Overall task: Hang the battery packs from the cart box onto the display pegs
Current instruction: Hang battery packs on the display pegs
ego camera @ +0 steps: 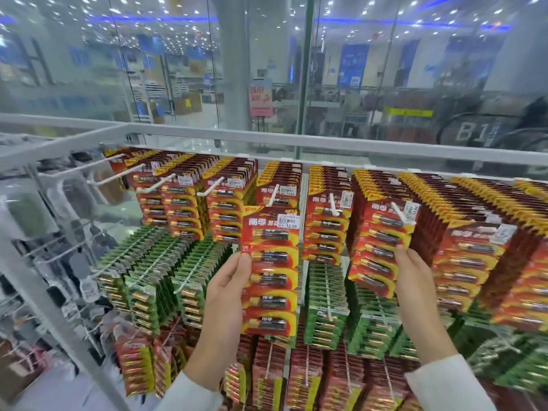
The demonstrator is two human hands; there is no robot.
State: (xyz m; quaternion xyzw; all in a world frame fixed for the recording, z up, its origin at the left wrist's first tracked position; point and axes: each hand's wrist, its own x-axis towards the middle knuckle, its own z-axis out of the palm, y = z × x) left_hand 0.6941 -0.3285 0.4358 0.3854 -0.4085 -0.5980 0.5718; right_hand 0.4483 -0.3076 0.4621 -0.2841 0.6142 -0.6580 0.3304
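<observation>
Head view: the left hand (228,280) grips a red battery pack (271,271) by its left edge, upright, its top just under the white peg (275,193) above the thumb. Best move, I'd say: lift, line the hang-hole with the peg tip, slide straight back, keep it square. The right hand (415,277) pinches the edge of a hung pack (381,250) on the loaded peg (400,215) above it. No cart box in shot. Beyond both hands, pegs carry full rows of red packs — green packs (326,304) lower down.
</observation>
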